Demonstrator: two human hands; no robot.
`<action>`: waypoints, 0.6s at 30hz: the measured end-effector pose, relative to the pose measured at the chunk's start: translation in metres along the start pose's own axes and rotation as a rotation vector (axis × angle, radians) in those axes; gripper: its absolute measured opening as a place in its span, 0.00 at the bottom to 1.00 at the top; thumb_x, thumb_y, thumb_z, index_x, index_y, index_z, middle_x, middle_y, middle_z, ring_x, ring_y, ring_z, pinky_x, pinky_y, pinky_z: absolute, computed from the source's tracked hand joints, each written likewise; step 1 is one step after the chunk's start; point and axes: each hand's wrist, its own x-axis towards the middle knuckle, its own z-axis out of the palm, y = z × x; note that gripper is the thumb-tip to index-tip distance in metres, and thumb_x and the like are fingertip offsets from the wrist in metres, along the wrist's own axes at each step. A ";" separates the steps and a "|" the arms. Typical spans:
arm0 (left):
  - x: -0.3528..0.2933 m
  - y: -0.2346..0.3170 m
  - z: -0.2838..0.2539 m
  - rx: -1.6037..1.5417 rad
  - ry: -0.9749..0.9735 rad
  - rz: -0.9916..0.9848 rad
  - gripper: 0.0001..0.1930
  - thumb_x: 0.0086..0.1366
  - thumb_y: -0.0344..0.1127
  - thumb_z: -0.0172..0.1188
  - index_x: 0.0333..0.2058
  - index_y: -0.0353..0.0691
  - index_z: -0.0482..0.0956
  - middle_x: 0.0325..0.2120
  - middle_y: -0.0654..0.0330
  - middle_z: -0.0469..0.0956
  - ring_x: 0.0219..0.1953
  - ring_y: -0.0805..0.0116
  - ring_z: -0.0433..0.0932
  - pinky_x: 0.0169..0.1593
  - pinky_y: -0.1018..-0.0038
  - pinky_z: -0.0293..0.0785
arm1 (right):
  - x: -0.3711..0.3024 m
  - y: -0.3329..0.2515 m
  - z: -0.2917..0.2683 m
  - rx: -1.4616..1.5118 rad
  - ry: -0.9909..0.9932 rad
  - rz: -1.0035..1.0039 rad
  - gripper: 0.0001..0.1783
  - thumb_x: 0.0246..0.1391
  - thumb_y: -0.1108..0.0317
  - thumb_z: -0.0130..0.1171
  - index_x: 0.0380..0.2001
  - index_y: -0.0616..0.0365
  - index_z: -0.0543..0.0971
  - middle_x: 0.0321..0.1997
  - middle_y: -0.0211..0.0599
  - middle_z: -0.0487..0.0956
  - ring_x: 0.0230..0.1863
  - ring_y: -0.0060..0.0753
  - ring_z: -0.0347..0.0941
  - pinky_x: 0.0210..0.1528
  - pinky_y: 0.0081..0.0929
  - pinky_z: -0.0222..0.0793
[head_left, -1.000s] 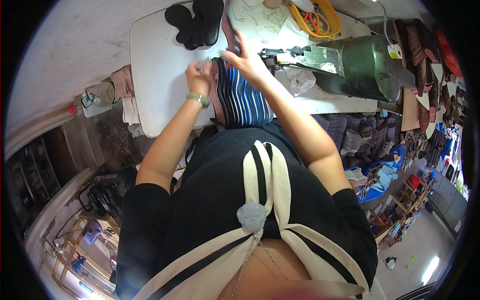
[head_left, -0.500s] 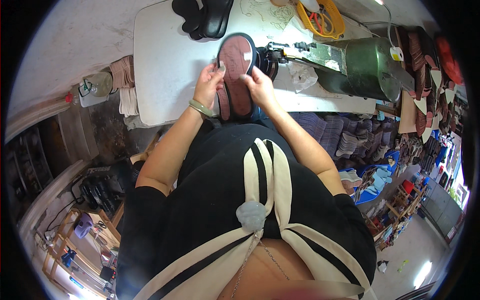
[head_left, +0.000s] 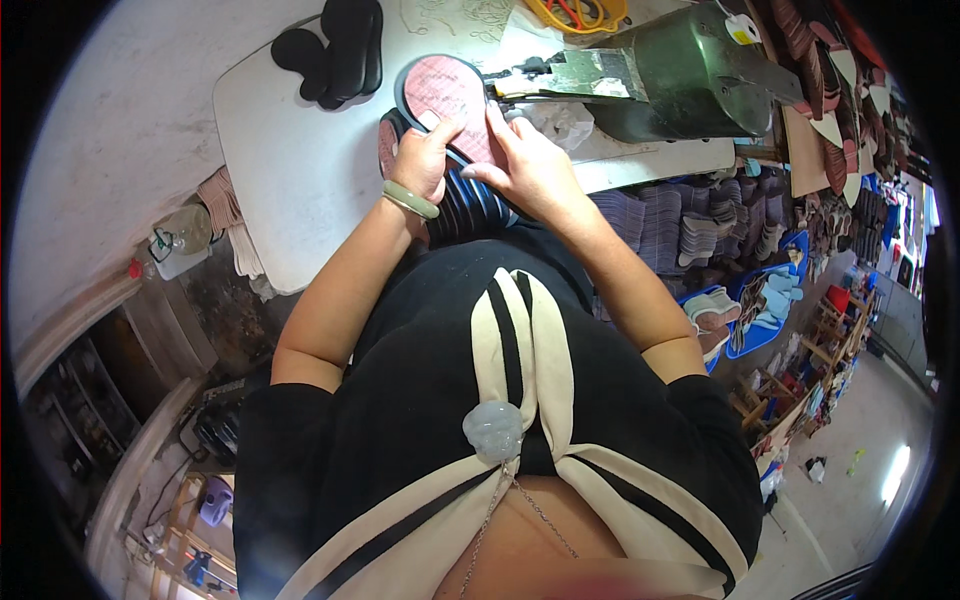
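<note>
A pink-topped shoe sole [head_left: 440, 85] with a dark rim is held tilted over the near part of the white table. My left hand [head_left: 424, 165], with a pale green bangle at its wrist, grips the sole's left side, thumb on the pink face. My right hand [head_left: 530, 168] is closed on the right edge, thumb at the lower side and fingers along the rim. Beside my left hand shows a second pink-topped sole [head_left: 388, 140], mostly hidden. Below the hands lies a row of glossy black soles [head_left: 470, 210] near my body.
A green sewing machine [head_left: 680, 80] stands right of the hands on the white table [head_left: 270, 190]. Black soles [head_left: 345, 60] lie at the back left; a yellow basket [head_left: 575, 15] is behind. Stacked grey pieces [head_left: 655, 225] and a blue crate [head_left: 770, 310] are at the right.
The held sole has turned, its far end swinging left, and my hands now tilt over it. The second pink-topped sole and the black row show more. The whole view has shifted.
</note>
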 end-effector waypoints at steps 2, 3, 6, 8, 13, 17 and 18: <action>0.013 -0.002 0.005 0.029 -0.007 0.083 0.12 0.60 0.31 0.57 0.40 0.31 0.77 0.33 0.59 0.80 0.30 0.71 0.78 0.37 0.75 0.74 | 0.005 -0.001 -0.020 -0.030 -0.255 0.169 0.40 0.42 0.43 0.62 0.57 0.49 0.67 0.31 0.44 0.74 0.35 0.46 0.74 0.37 0.35 0.72; 0.018 0.000 0.013 0.332 0.011 0.184 0.11 0.60 0.32 0.56 0.39 0.32 0.78 0.31 0.62 0.79 0.30 0.72 0.78 0.36 0.75 0.74 | 0.008 0.006 -0.025 -0.010 -0.175 0.176 0.40 0.41 0.39 0.60 0.56 0.45 0.68 0.35 0.45 0.76 0.39 0.45 0.74 0.39 0.35 0.71; 0.053 -0.036 0.015 0.326 0.197 0.236 0.17 0.53 0.28 0.62 0.41 0.28 0.70 0.34 0.55 0.78 0.32 0.66 0.78 0.40 0.72 0.74 | 0.019 0.042 -0.020 -0.059 -0.143 0.159 0.37 0.40 0.37 0.60 0.52 0.43 0.73 0.38 0.43 0.77 0.41 0.44 0.74 0.42 0.35 0.70; 0.075 -0.056 0.006 0.686 0.313 0.340 0.21 0.51 0.28 0.64 0.43 0.29 0.69 0.35 0.54 0.77 0.33 0.65 0.78 0.39 0.71 0.75 | 0.023 0.055 -0.030 -0.088 -0.226 0.213 0.34 0.42 0.40 0.60 0.52 0.44 0.73 0.38 0.41 0.78 0.39 0.39 0.76 0.41 0.32 0.71; 0.083 -0.028 0.036 0.327 0.242 0.130 0.13 0.54 0.39 0.62 0.21 0.32 0.79 0.17 0.61 0.77 0.20 0.72 0.76 0.27 0.75 0.71 | -0.020 0.074 -0.019 1.193 -0.015 0.696 0.29 0.54 0.55 0.56 0.52 0.66 0.68 0.40 0.42 0.79 0.38 0.35 0.76 0.40 0.28 0.71; 0.098 -0.006 0.032 0.389 0.160 -0.007 0.16 0.58 0.42 0.59 0.30 0.30 0.77 0.23 0.57 0.78 0.26 0.70 0.78 0.32 0.73 0.72 | -0.018 0.043 -0.012 1.552 -0.219 0.883 0.18 0.57 0.58 0.52 0.38 0.65 0.77 0.28 0.34 0.78 0.26 0.23 0.74 0.30 0.17 0.68; 0.100 -0.002 0.034 0.387 0.161 -0.010 0.16 0.58 0.42 0.59 0.30 0.30 0.77 0.23 0.57 0.78 0.26 0.70 0.78 0.32 0.73 0.72 | -0.013 0.041 -0.007 1.499 -0.171 0.872 0.17 0.56 0.58 0.53 0.36 0.65 0.78 0.25 0.32 0.78 0.24 0.21 0.73 0.29 0.17 0.68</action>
